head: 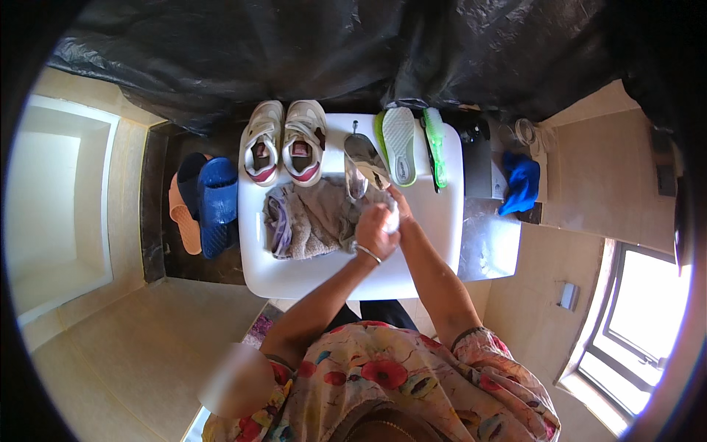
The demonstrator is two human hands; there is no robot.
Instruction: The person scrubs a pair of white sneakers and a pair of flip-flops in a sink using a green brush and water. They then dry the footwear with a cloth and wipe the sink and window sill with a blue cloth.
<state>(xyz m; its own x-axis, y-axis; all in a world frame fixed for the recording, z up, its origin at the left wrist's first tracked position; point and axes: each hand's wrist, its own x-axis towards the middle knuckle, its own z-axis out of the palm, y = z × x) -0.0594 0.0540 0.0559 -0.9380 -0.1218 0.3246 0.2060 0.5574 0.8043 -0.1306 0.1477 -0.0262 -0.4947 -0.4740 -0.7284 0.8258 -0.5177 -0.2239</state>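
Both my hands meet over the right half of a white washbasin [436, 243], below the chrome faucet [367, 152]. My left hand [377, 232], with a bracelet at its wrist, is curled against a small whitish wet-looking bundle [391, 219]. My right hand [403, 205] grips the same bundle from its far right side. Blur hides whether it is cloth or laces. A crumpled grey-brown towel [317, 221] lies in the bowl, left of my hands. Behind it, a pair of beige sneakers [302, 138] with dark red heels stands on the basin's rim.
Right of the faucet lie pale insoles [400, 146] and a green brush [436, 146]. Blue slides [217, 190] and an orange slide [186, 224] sit on the dark counter [221, 271] at left. A dark box [486, 171] and blue cloth [520, 182] are at right. Black plastic sheeting [331, 50] hangs behind.
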